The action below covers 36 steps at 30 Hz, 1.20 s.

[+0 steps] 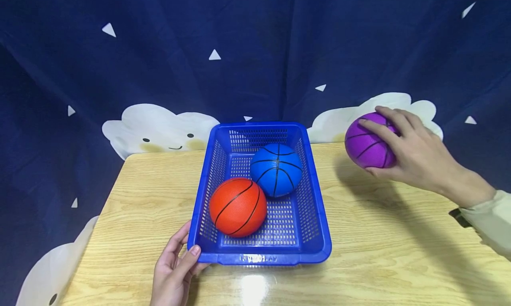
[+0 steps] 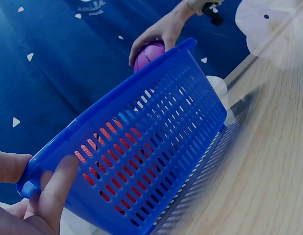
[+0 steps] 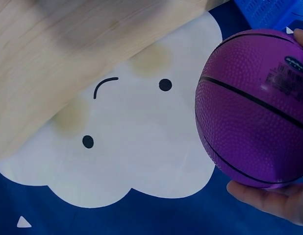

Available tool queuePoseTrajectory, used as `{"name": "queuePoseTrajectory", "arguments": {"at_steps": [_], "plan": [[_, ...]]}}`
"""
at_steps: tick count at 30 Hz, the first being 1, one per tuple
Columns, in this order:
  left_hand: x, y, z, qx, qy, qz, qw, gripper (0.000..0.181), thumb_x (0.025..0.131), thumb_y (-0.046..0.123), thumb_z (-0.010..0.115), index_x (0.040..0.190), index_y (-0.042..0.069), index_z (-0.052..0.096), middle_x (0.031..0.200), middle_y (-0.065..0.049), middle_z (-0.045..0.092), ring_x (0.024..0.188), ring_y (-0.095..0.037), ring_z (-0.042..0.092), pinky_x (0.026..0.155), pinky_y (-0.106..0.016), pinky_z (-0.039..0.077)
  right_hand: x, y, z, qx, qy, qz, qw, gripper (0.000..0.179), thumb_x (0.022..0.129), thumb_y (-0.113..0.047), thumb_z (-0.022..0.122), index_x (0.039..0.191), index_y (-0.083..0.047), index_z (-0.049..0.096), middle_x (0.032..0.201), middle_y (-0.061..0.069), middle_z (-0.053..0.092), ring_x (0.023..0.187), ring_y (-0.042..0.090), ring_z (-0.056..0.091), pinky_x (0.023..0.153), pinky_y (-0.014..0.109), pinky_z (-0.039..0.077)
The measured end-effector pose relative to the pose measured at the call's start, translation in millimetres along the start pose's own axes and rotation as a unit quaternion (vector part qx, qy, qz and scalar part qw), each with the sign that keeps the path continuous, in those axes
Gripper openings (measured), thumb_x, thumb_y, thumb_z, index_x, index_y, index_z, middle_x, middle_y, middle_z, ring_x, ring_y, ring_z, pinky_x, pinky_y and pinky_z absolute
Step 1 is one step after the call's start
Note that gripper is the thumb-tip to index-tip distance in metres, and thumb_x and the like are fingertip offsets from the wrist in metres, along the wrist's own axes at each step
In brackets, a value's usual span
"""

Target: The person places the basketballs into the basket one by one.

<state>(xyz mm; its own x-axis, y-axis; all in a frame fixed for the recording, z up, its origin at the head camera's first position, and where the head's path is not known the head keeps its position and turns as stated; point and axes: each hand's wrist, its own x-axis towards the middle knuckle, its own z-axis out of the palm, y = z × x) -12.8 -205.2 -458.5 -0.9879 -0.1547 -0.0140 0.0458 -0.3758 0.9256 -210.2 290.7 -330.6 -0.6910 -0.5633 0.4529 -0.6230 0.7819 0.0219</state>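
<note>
A blue plastic basket (image 1: 259, 258) with slotted walls stands on the table. My left hand (image 1: 175, 268) grips its near left corner, thumb over the rim and fingers beneath. Inside lie an orange-red toy basketball (image 1: 238, 207) at the near left and a blue toy basketball (image 1: 277, 170) farther back on the right. To the right of the basket, my right hand (image 1: 419, 151) holds a purple toy basketball (image 1: 369, 142) above the table, fingers over its top and thumb below. The right wrist view shows that purple ball (image 3: 254, 107) close up, with a printed label.
The wooden table (image 1: 383, 244) carries the basket, and light glares off its front. Behind it hangs a dark blue curtain (image 1: 255, 80) printed with white triangles and clouds. A shadow from the right arm falls across the table's right side.
</note>
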Motion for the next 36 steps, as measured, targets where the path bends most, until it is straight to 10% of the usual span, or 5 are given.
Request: {"name": "queuePoseTrajectory", "arguments": {"at_steps": [36], "plan": [[-0.7,3.4,3.4,0.006,-0.009,0.004,0.9999,0.052,0.106,-0.013,0.053,0.151,0.011,0.059,0.133,-0.016,0.057,0.108,-0.027,0.076,0.093,-0.046,0.068,35.8,-24,-5,0.024,0.010,-0.025,0.9994,0.112,0.060,-0.040,0.101,0.159,-0.020,0.054,0.168,0.024,0.037,0.137,0.061,0.044,0.085,0.089,0.055]]}}
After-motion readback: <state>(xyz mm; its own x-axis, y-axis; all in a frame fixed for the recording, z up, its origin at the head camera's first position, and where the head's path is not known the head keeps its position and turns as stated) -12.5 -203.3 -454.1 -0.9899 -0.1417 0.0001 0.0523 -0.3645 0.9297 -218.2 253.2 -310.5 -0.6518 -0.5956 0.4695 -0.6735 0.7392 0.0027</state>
